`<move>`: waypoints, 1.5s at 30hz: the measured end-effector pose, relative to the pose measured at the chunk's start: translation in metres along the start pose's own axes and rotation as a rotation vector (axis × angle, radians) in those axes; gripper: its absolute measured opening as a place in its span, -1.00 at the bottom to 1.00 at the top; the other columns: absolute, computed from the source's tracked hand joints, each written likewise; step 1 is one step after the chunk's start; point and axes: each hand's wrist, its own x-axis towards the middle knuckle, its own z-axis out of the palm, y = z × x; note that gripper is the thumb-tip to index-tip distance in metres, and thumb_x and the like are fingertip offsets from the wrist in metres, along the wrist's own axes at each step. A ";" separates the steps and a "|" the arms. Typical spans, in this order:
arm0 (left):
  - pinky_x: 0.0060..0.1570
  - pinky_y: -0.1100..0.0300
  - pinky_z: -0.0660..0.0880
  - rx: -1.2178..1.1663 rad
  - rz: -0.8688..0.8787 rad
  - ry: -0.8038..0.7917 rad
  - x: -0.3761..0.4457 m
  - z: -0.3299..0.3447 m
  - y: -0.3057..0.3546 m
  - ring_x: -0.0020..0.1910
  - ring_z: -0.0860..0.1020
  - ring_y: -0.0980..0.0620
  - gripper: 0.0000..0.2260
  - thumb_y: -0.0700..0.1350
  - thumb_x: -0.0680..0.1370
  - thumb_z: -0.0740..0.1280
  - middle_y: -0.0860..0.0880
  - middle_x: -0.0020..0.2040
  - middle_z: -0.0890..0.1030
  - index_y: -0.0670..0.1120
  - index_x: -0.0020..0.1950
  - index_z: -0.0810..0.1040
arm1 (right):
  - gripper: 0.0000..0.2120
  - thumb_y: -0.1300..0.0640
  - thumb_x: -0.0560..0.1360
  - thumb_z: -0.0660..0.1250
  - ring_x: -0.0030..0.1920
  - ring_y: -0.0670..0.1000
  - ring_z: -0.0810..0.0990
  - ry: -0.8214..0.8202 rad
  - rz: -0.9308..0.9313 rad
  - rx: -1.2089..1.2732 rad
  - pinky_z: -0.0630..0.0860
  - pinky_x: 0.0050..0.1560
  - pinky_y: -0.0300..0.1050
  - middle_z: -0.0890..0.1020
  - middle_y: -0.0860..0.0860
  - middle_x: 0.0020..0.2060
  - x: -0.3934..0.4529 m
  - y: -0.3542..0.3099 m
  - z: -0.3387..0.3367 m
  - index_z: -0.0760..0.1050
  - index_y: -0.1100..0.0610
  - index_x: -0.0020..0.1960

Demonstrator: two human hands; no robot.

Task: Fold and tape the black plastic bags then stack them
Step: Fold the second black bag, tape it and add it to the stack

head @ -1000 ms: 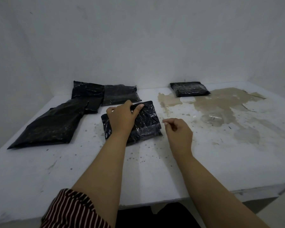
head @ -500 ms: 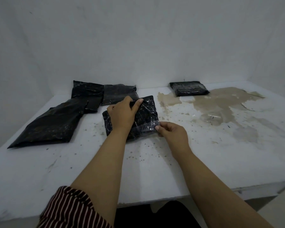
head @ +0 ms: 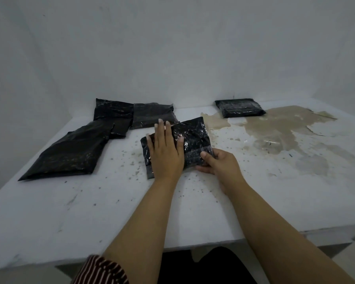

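Observation:
A folded black plastic bag [head: 195, 138] lies in the middle of the white table [head: 111, 212], with a strip of clear tape across its near part. My left hand [head: 166, 152] lies flat on its left half, fingers straight, pressing it down. My right hand [head: 219, 162] grips the bag's near right edge, thumb on top over the tape and fingers under the edge. A finished folded and taped bag [head: 240, 107] sits at the back right. Three unfolded black bags lie at the left: a large one [head: 70, 154] and two [head: 113, 113] [head: 152, 114] at the back.
A clear tape roll [head: 268, 144] rests on the table right of the bag, on a brown patch [head: 295, 128] where the white surface has peeled. Walls close the table at the back and left. The table's front edge [head: 193, 244] runs below my forearms.
My left hand went from gripping the bag's far edge to lying flat on it. My right hand moved from the table to the bag's near right edge and gripped it over the tape.

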 end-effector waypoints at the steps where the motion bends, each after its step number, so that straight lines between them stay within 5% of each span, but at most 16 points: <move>1: 0.49 0.03 -0.29 0.036 -0.028 -0.033 -0.007 0.001 0.000 0.59 -0.14 -0.02 -0.34 0.22 0.60 -0.22 -0.10 0.61 -0.10 -0.15 0.60 -0.05 | -0.89 0.25 0.54 0.34 -0.10 0.09 0.71 0.000 0.000 0.009 0.64 -0.07 -0.08 0.71 0.12 -0.15 0.000 0.000 0.000 0.61 0.26 -0.01; 7: 0.53 0.01 -0.24 -0.128 -0.416 -0.170 -0.020 -0.018 -0.010 0.55 -0.31 -0.10 -0.30 0.19 0.65 -0.08 -0.19 0.56 -0.33 -0.22 0.55 -0.31 | -0.89 0.25 0.54 0.32 -0.10 0.09 0.69 0.032 0.050 0.127 0.65 -0.12 -0.12 0.68 0.20 -0.07 0.010 -0.006 0.011 0.60 0.26 -0.01; 12: 0.43 0.02 0.19 -0.447 -0.577 -0.152 -0.022 -0.035 -0.010 0.54 0.14 -0.10 -0.40 0.12 0.68 -0.04 -0.12 0.59 0.07 -0.11 0.60 -0.19 | -0.89 0.26 0.56 0.29 -0.09 0.12 0.68 0.030 0.067 0.226 0.66 -0.12 -0.07 0.66 0.21 -0.07 0.018 -0.008 0.019 0.56 0.28 0.01; 15: 0.44 0.07 0.17 -0.636 -0.623 -0.104 -0.018 -0.039 -0.018 0.51 0.21 -0.04 -0.49 0.09 0.69 -0.03 -0.07 0.55 0.21 -0.05 0.60 0.00 | -0.85 0.25 0.56 0.29 -0.08 0.15 0.69 0.032 0.070 0.255 0.65 -0.06 0.00 0.67 0.23 -0.06 0.018 -0.001 0.019 0.55 0.29 0.07; 21: 0.20 0.23 0.29 -0.781 -0.518 -0.023 -0.012 -0.041 -0.021 0.20 0.35 0.14 -0.61 0.04 0.69 0.01 0.09 0.23 0.38 -0.06 0.49 0.24 | -0.84 0.24 0.56 0.28 -0.10 0.16 0.69 0.034 0.048 0.228 0.65 -0.05 0.03 0.67 0.23 -0.10 0.013 0.001 0.017 0.56 0.30 0.07; 28: -0.07 0.23 0.36 -0.695 -0.567 -0.118 -0.007 -0.048 -0.027 0.15 0.49 -0.05 -0.55 0.13 0.64 0.11 0.02 0.05 0.48 -0.17 0.37 0.30 | -0.82 0.24 0.59 0.25 -0.03 0.27 0.66 0.038 0.028 0.169 0.66 -0.09 -0.04 0.64 0.32 -0.03 0.008 -0.003 0.017 0.54 0.30 0.12; 32: 0.20 0.13 0.43 -0.670 -0.478 -0.298 -0.011 -0.056 -0.028 0.33 0.41 -0.05 0.00 0.23 0.21 0.54 -0.05 0.33 0.44 -0.10 0.48 0.13 | -0.78 0.21 0.59 0.26 -0.07 0.26 0.68 0.080 0.039 0.177 0.66 -0.11 -0.01 0.65 0.32 -0.04 0.009 -0.004 0.014 0.53 0.34 0.13; 34: 0.28 0.10 0.40 -0.640 -0.440 -0.309 -0.011 -0.056 -0.029 0.37 0.38 -0.03 0.12 0.14 0.13 0.64 -0.05 0.40 0.40 -0.07 0.51 0.08 | -0.76 0.20 0.59 0.26 -0.10 0.26 0.69 0.098 0.037 0.162 0.66 -0.15 -0.02 0.65 0.32 -0.05 0.011 -0.003 0.013 0.53 0.36 0.13; 38: 0.18 0.22 0.39 -0.618 -0.420 -0.291 -0.010 -0.055 -0.033 0.31 0.40 0.01 0.04 0.06 0.18 0.66 -0.02 0.37 0.41 -0.07 0.49 0.12 | -0.76 0.17 0.61 0.22 -0.12 0.21 0.70 0.095 0.026 0.119 0.66 -0.15 -0.04 0.65 0.30 -0.05 0.012 0.000 0.012 0.54 0.34 0.09; 41: 0.16 0.21 0.38 -0.618 -0.441 -0.283 -0.012 -0.055 -0.033 0.31 0.41 0.00 -0.01 0.09 0.22 0.64 -0.01 0.36 0.42 -0.08 0.47 0.15 | -0.80 0.09 0.55 0.33 0.01 0.17 0.68 0.003 -0.025 0.018 0.63 0.03 0.06 0.68 0.20 -0.02 0.013 0.003 0.011 0.56 0.20 0.07; 45: 0.12 0.22 0.41 -0.614 -0.460 -0.264 -0.013 -0.051 -0.031 0.28 0.44 0.02 -0.05 0.10 0.22 0.64 -0.01 0.34 0.44 -0.10 0.44 0.19 | -0.35 -0.06 0.16 0.63 0.05 0.01 0.65 -0.004 -0.083 -0.306 0.60 0.06 -0.01 0.67 -0.01 0.02 0.012 0.007 0.011 0.48 0.02 0.18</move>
